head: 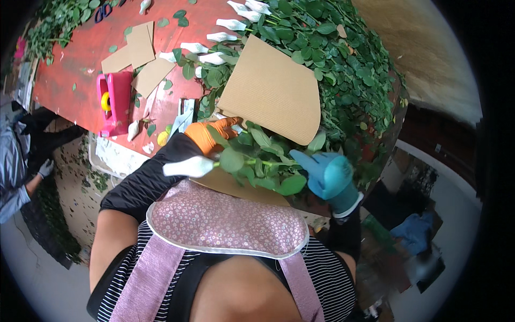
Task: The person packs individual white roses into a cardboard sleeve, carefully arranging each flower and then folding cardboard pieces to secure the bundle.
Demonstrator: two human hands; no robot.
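My right hand, in a blue-green glove, grips the leafy stem of a rose. Its flower head, in a white foam net sleeve, points left above my apron. Wearing an orange glove, my left hand rests at the lower left corner of a corrugated cardboard sheet. White netting shows around its fingers, but its grasp is partly hidden. Below the held rose, another cardboard piece lies against the apron.
Netted roses and a heap of leafy stems cover the red table's right side. Left are a pink tape dispenser, cardboard pieces, a stapler-like metal tool and scissors. Another person is at far left.
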